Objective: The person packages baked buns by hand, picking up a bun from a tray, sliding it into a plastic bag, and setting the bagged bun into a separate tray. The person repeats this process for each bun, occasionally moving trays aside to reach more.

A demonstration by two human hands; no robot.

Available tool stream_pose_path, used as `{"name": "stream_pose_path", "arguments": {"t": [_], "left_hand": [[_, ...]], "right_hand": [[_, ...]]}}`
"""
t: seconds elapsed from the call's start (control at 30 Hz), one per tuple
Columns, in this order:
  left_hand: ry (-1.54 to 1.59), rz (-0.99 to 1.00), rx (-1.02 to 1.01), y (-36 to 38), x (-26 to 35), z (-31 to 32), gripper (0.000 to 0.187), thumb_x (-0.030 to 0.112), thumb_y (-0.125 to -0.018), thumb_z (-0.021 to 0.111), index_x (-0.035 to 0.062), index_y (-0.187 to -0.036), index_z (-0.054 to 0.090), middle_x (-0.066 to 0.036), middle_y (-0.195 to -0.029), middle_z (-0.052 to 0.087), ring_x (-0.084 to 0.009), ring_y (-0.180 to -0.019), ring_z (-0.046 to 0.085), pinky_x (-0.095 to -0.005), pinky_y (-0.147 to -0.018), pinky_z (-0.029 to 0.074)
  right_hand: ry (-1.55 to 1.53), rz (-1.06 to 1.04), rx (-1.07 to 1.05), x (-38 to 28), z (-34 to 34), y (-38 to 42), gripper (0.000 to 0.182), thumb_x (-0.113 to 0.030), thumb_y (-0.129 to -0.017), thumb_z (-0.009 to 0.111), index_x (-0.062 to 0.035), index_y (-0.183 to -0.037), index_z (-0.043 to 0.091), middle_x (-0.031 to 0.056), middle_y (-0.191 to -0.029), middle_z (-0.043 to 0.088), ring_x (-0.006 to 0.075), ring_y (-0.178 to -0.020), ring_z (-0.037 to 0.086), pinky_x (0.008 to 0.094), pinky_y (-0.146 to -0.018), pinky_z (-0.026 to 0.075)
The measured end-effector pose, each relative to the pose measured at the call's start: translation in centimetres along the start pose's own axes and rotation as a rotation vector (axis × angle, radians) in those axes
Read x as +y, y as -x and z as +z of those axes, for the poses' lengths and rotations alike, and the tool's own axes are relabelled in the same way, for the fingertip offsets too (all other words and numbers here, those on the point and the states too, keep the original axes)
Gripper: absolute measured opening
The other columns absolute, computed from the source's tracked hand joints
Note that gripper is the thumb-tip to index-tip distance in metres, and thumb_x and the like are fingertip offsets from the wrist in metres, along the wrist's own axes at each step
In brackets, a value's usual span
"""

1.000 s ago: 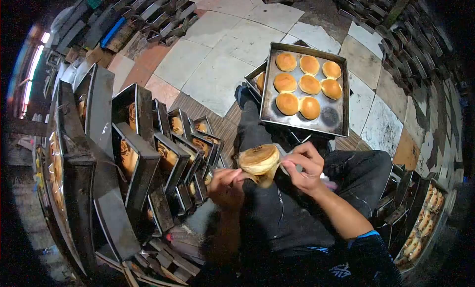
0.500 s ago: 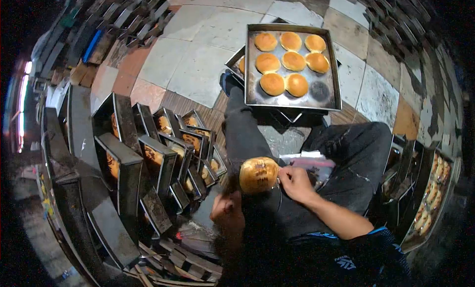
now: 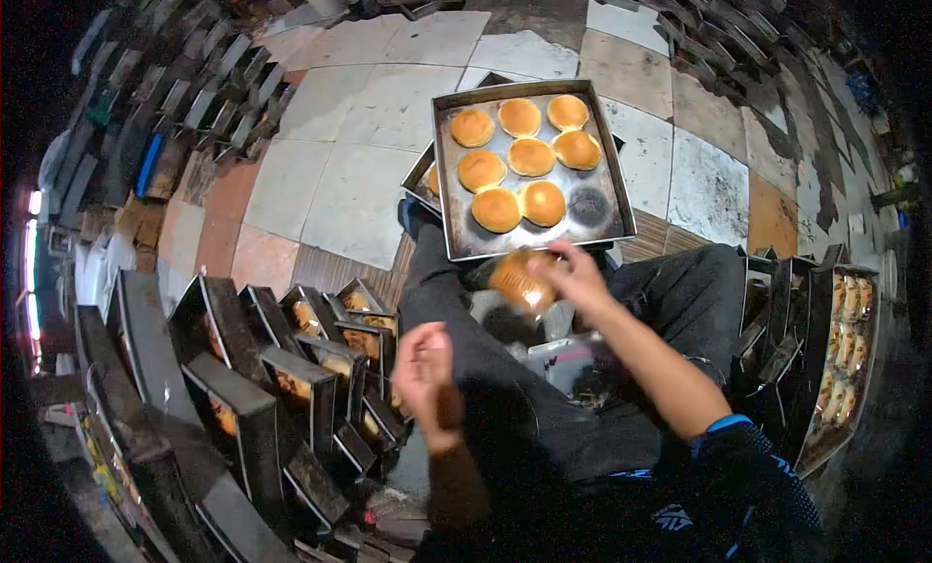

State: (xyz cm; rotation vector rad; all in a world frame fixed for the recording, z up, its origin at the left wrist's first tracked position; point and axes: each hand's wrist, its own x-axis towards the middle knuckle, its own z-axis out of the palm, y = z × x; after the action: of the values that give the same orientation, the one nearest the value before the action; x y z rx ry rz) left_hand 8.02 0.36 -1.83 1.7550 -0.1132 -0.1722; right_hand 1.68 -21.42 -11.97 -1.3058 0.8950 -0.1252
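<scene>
My right hand [image 3: 580, 280] grips a bagged bun [image 3: 522, 281] by the side of its clear printed wrapper, close to the near edge of a metal tray [image 3: 449, 175]. The bagged bun is slightly blurred. On the tray sit several round golden buns [image 3: 531, 157], and a dark round mark shows at its near right. To the left, above my thigh, my left hand [image 3: 424, 374] is raised with loosely bent fingers and nothing visible in it. A flat plastic packet [image 3: 568, 364] lies between my legs, partly covered by my right forearm.
Another tray [image 3: 419, 180] pokes out under the bun tray. Stacked dark metal tins [image 3: 233, 398] with baked goods crowd my left. On my right stands a tilted tray [image 3: 840, 359] of wrapped pieces. More tins [image 3: 209, 73] line the far left of the tiled floor [image 3: 364, 107].
My right hand has carried the bagged bun forward from my lap toward the tray. My left hand has risen from low beside my thigh. The view has shifted.
</scene>
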Motion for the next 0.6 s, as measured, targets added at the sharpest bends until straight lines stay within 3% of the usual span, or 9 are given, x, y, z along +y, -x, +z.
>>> {"name": "stream_pose_path", "arguments": {"t": [0.07,0.1,0.13,0.23,0.37,0.43,0.5,0.57,0.6], "left_hand": [[-0.143,0.156,-0.24,1.3,-2.6,3.1,0.02,0.017,-0.085,0.069,0.0024,-0.097,0.067,-0.012,-0.094,0.067,-0.0222,-0.079,0.063,-0.0318,-0.074,0.051],[-0.189,0.005,-0.359,2.3,-1.6,5.1,0.02,0.013,-0.08,0.072,0.003,-0.097,0.066,-0.014,-0.094,0.065,-0.0277,-0.083,0.063,-0.0348,-0.077,0.051],[-0.316,0.394,-0.429,2.7,-1.3,6.6,0.02,0.014,-0.081,0.071,0.0025,-0.096,0.066,-0.015,-0.091,0.064,-0.0319,-0.085,0.062,-0.0385,-0.079,0.049],[-0.533,0.296,-0.679,5.1,-5.4,9.4,0.023,0.021,-0.084,0.07,0.0047,-0.1,0.067,-0.016,-0.095,0.065,-0.0344,-0.089,0.063,-0.0418,-0.084,0.048],[-0.462,0.333,-0.822,5.3,-7.2,9.5,0.022,0.023,-0.086,0.07,0.005,-0.098,0.067,-0.016,-0.091,0.066,-0.0359,-0.083,0.064,-0.0422,-0.076,0.05],[-0.449,0.222,-0.849,5.5,-6.8,9.6,0.022,0.024,-0.087,0.069,0.0036,-0.097,0.067,-0.015,-0.083,0.066,-0.0346,-0.073,0.065,-0.0416,-0.068,0.051],[-0.466,0.317,-0.775,6.2,-6.6,9.9,0.027,0.028,-0.085,0.072,0.0033,-0.093,0.067,-0.012,-0.077,0.067,-0.0307,-0.066,0.066,-0.0393,-0.062,0.052],[-0.493,0.013,-0.753,6.3,-3.7,9.7,0.032,0.034,-0.082,0.074,0.0034,-0.088,0.066,-0.013,-0.077,0.066,-0.0299,-0.071,0.066,-0.0412,-0.067,0.052],[-0.515,0.13,-0.712,6.3,-3.9,9.3,0.035,0.036,-0.079,0.078,0.0034,-0.087,0.068,-0.012,-0.078,0.067,-0.0264,-0.072,0.067,-0.0382,-0.067,0.052]], "right_hand": [[-0.196,0.143,0.283,0.5,-3.1,-3.0,0.055,-0.042,-0.078,0.08,-0.0024,-0.105,0.054,0.01,-0.086,0.063,0.0208,-0.076,0.066,0.0333,-0.057,0.056],[-0.277,0.138,0.253,1.4,-5.7,-5.3,0.047,-0.039,-0.084,0.075,-0.004,-0.105,0.053,0.0097,-0.087,0.063,0.0239,-0.079,0.067,0.0361,-0.055,0.057],[-0.227,0.018,0.384,2.3,-7.1,-6.6,0.042,-0.04,-0.091,0.065,-0.0027,-0.108,0.056,0.0105,-0.087,0.066,0.0225,-0.075,0.068,0.0344,-0.054,0.057],[0.597,-0.09,0.491,4.5,-12.8,-8.1,0.043,-0.04,-0.097,0.054,-0.0016,-0.094,0.072,0.0105,-0.083,0.071,0.0176,-0.076,0.07,0.034,-0.065,0.055],[0.458,-0.187,-0.336,1.3,-11.7,2.7,0.013,-0.015,-0.084,0.07,-0.005,-0.092,0.073,0.0168,-0.074,0.069,0.0201,-0.072,0.07,0.0336,-0.066,0.052],[0.624,-0.23,-0.553,-3.9,-10.2,8.9,0.011,-0.007,-0.077,0.073,-0.0024,-0.087,0.071,0.016,-0.075,0.068,0.025,-0.07,0.068,0.0343,-0.066,0.051],[0.689,-0.402,-0.183,-1.8,-9.8,11.2,0.008,-0.006,-0.081,0.07,0.0007,-0.081,0.066,0.0114,-0.068,0.064,0.0261,-0.063,0.064,0.0334,-0.063,0.049],[0.749,-0.509,-0.155,-1.4,-10.2,11.8,0.008,-0.004,-0.084,0.066,0.0017,-0.083,0.061,0.0159,-0.071,0.061,0.0338,-0.065,0.062,0.036,-0.063,0.049],[0.71,-0.681,0.022,-1.9,-10.0,11.8,0.006,-0.003,-0.084,0.064,0.0012,-0.086,0.06,0.0164,-0.074,0.06,0.0336,-0.067,0.061,0.0366,-0.064,0.049]]}}
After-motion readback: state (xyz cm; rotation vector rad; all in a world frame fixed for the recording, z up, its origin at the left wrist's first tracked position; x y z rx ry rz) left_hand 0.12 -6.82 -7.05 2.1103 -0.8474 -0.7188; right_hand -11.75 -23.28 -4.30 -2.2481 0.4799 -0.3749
